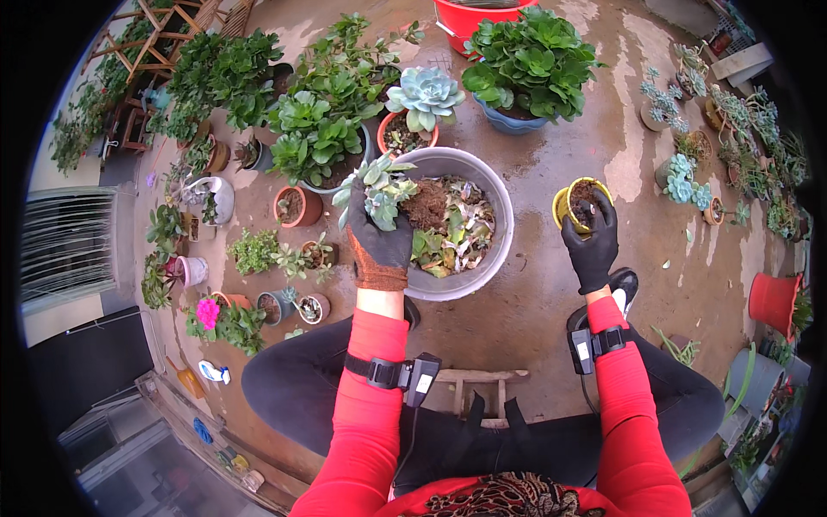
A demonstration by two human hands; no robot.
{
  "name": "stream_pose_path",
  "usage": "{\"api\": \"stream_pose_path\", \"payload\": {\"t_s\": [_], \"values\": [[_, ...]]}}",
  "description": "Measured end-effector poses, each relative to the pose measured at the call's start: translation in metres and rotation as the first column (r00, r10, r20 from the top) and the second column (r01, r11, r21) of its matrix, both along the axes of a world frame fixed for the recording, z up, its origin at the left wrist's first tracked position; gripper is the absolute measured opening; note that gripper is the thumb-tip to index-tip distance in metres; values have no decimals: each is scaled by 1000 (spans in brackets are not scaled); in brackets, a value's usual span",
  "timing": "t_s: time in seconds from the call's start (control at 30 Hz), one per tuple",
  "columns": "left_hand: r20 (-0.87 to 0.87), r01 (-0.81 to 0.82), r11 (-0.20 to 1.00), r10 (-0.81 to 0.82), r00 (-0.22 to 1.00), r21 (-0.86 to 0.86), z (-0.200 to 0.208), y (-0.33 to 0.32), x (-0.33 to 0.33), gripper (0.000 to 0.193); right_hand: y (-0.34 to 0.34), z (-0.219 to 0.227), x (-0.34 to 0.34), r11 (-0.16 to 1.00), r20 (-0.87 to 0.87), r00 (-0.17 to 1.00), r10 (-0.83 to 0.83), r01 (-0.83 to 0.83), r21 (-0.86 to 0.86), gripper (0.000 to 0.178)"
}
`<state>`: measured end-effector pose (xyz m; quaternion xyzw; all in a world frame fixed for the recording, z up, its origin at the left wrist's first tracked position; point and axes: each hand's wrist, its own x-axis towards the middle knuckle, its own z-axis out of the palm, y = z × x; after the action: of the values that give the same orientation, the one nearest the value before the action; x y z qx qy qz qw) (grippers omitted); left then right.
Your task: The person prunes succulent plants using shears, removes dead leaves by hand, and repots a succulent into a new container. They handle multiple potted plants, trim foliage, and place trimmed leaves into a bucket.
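My left hand (pixel 379 246), in a black and orange glove, is closed around a pale green succulent (pixel 379 196). It holds the plant over the left rim of a grey tub (pixel 484 280). Dark brown soil (pixel 426 205) and a heap of withered leaves (pixel 465 228) lie inside that tub. Off to the right, my gloved right hand (pixel 594 250) grips a small yellow pot (pixel 562 207) by its near side, with fingers over the rim. The pot is tilted, and dark soil (pixel 586 189) shows in it.
Behind the tub stand a terracotta pot with a big blue-green succulent (pixel 425 95), a leafy plant in a blue pot (pixel 530 69) and a red bucket (pixel 457 21). Many potted plants line the left; more succulents (pixel 680 181) stand at right, near a red pot (pixel 773 303).
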<state>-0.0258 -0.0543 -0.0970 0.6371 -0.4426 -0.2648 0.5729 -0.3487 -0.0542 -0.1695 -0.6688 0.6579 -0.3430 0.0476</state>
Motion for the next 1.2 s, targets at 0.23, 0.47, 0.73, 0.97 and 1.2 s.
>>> {"api": "stream_pose_path", "payload": {"t_s": [0.23, 0.47, 0.73, 0.97, 1.2], "values": [[-935, 84, 989, -143, 325, -122, -19, 9, 15, 43, 6, -103, -16, 946, -105, 992, -69, 98, 308, 47], [-925, 186, 967, -223, 307, -172, -7, 8, 6, 52, 59, -162, -3, 937, -96, 995, -30, 61, 344, 46], [-896, 270, 870, -440, 48, -413, 16, 3, -7, 55, 55, -85, 5, 971, 17, 990, -143, 137, 194, 34], [-929, 274, 916, -340, 145, -293, 15, 8, -29, 57, 25, 31, 91, 869, 950, 240, 200, -491, -59, 64], [-986, 390, 913, -153, 58, -119, -19, 8, -116, 47, 55, 24, 65, 913, 947, -228, -225, -390, 123, 49]]}}
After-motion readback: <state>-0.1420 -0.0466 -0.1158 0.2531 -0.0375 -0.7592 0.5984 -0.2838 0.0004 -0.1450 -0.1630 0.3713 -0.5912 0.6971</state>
